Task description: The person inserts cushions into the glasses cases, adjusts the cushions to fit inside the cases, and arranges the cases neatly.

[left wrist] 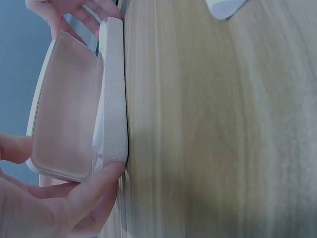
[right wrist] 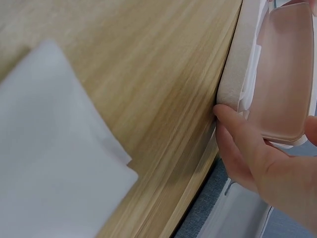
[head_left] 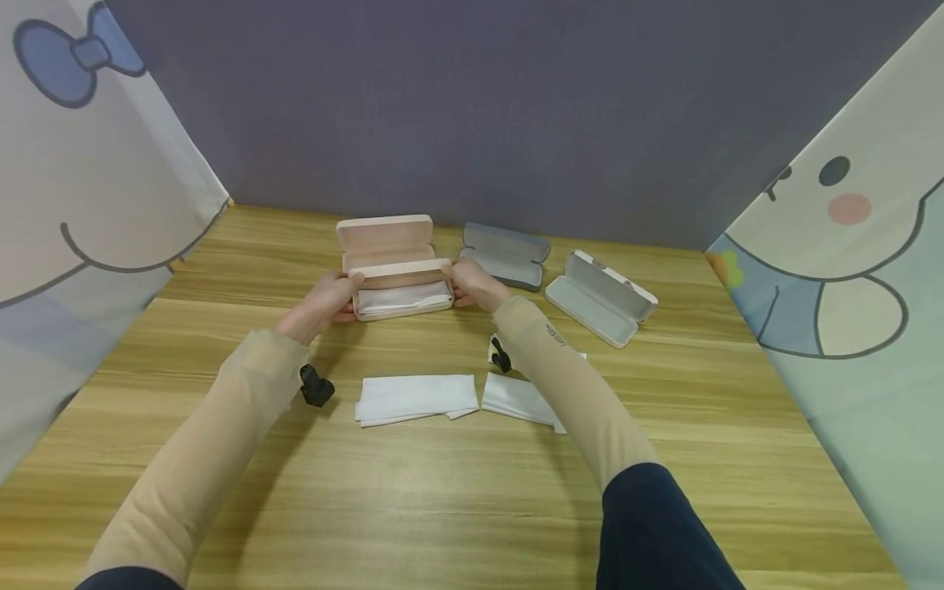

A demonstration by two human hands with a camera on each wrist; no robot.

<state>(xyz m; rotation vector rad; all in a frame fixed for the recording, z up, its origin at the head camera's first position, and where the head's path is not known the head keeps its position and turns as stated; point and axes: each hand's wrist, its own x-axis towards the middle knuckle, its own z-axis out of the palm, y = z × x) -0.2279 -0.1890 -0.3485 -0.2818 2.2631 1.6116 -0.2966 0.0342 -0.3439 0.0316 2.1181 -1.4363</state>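
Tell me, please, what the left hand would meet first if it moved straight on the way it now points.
The left hand would likely meet the front pink case it holds; depth beyond is unclear.

four open cases: two pink at upper centre, the rear pink case (head_left: 386,236) and the front pink case (head_left: 406,279); one gray-blue case (head_left: 509,246) and one pale case (head_left: 590,307) farther right. four white cloths show: one in the front pink case (head_left: 404,300), two at lower centre (head_left: 416,396) (head_left: 519,397), one partly hidden by the right sleeve (head_left: 571,381). two hands: one left grip (head_left: 323,303), one right grip (head_left: 475,284). two black devices (head_left: 316,386) (head_left: 501,356). one counter (head_left: 413,508).
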